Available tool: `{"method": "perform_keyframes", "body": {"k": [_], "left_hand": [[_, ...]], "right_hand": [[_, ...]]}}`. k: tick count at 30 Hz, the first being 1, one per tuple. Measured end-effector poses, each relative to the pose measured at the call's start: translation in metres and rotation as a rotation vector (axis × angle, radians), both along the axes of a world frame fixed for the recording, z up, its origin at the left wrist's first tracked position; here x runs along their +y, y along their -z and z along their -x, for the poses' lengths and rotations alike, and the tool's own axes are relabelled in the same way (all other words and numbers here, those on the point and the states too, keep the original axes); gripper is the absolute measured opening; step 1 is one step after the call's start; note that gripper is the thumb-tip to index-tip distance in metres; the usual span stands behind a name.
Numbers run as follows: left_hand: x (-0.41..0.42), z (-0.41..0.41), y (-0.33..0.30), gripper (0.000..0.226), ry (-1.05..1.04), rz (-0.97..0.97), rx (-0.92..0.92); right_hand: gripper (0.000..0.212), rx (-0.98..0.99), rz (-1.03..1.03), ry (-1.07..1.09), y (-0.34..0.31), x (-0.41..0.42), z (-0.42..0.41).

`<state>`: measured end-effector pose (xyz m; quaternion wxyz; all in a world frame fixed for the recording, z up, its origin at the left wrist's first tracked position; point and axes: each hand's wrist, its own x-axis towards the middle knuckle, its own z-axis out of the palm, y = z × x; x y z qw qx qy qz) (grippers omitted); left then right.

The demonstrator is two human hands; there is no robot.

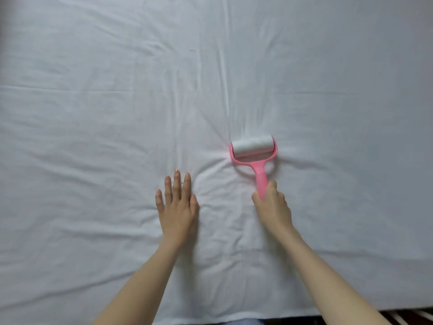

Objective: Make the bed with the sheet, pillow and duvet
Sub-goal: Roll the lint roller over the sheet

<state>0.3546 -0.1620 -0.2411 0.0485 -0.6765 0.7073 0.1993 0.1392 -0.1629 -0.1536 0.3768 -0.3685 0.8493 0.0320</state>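
A white sheet [117, 102] covers the whole bed, spread out with many shallow wrinkles. My left hand [177, 207] lies flat on it near the middle, fingers straight and pressing the fabric. My right hand [273, 204] grips the pink handle of a lint roller [254, 152]. The roller's white drum rests on the sheet just beyond that hand, and creases fan out from it. No pillow or duvet is in view.
The sheet's near edge [304, 313] runs along the bottom of the view. Beyond it at the lower right shows a dark strip of floor with pale bars [412, 316].
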Motion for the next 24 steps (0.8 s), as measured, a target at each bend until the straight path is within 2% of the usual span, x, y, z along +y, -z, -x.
{"method": "perform_keyframes", "body": {"k": [4, 7, 10, 19, 21, 24], "left_hand": [[0.066, -0.021, -0.005, 0.06, 0.075, -0.064, -0.015], [0.072, -0.03, -0.006, 0.06, 0.1, -0.08, 0.001], [0.069, -0.031, -0.006, 0.06, 0.116, -0.092, 0.007], [0.067, -0.043, -0.012, 0.059, 0.194, -0.067, 0.04], [0.065, -0.049, -0.012, 0.059, 0.235, -0.061, 0.042], [0.066, -0.058, -0.012, 0.06, 0.275, -0.055, 0.044]], "right_hand": [[0.019, -0.029, -0.149, 0.012, -0.023, 0.091, -0.004], [0.02, -0.049, -0.178, 0.017, -0.032, 0.112, -0.004], [0.022, -0.028, -0.136, -0.001, -0.026, 0.085, -0.003], [0.038, 0.014, 0.103, 0.008, 0.005, -0.094, -0.014], [0.037, 0.03, 0.112, 0.017, 0.003, -0.093, -0.017], [0.032, 0.029, 0.076, 0.018, 0.0, -0.043, -0.021]]}}
